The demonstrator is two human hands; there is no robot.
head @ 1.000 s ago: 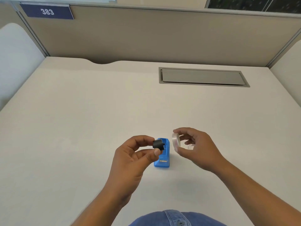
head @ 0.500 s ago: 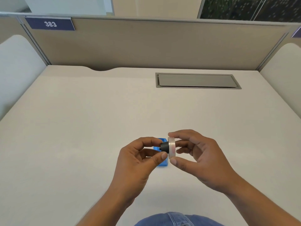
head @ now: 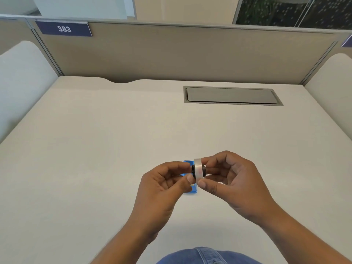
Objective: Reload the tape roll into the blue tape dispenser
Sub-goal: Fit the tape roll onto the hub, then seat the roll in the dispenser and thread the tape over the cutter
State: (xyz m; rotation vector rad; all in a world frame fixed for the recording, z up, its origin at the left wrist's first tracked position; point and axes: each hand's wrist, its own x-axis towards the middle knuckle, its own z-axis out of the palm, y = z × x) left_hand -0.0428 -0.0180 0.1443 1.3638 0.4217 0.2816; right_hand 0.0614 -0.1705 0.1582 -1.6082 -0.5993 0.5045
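Pale desk [head: 95, 168] under me, and right above it my two hands meet around the tape roll [head: 198, 170]. My right hand [head: 234, 185] pinches the clear roll by its rim, thumb below and forefinger on top, the other fingers curled loosely behind it. My left hand [head: 162, 189] grips the black hub [head: 192, 169] with thumb and forefinger, and that hub sits through the middle of the roll, a dark bit poking out on each side. So both hands are clamped, one on the roll, one on the hub, and the two parts are together, held up off the desk. Just beneath and behind my left fingers lies the blue tape dispenser [head: 192, 190] on the desk, mostly hidden; only a blue corner near my thumb and a sliver at its far end show. Whether its slot is open I cannot tell. Farther out, a grey cable hatch [head: 231, 95] sits flush in the desk toward the back right. Beyond that stands a tan partition [head: 190, 54] with a dark number plate [head: 63, 28] reading 383 at its upper left. Down at the bottom edge, a bit of denim [head: 205, 257] on my lap.
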